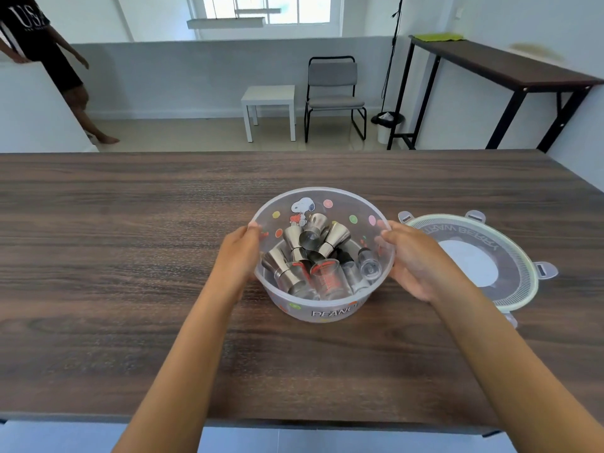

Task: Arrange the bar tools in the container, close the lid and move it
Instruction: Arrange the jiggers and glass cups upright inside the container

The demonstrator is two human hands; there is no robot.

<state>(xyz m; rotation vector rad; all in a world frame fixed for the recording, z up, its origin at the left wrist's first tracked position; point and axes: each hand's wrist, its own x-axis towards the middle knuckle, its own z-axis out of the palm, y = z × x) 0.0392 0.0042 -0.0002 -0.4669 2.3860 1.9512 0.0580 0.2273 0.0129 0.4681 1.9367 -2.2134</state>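
Observation:
A round translucent plastic container (322, 199) with coloured dots and a cartoon dog print stands on the dark wooden table (130, 240). Inside it lie several steel jiggers (327, 238) and clear shot glasses (330, 279) with red markings. My left hand (237, 256) grips the container's left rim and wall. My right hand (415, 259) grips its right rim and wall. The round lid (474, 259), clear with a pale green edge and clip tabs, lies flat on the table just right of the container, partly behind my right hand.
Beyond the table's far edge stand a small white side table (269, 106), a grey chair (333, 96) and a tall dark bench (500, 70). A person in dark clothes (42, 47) stands at the far left.

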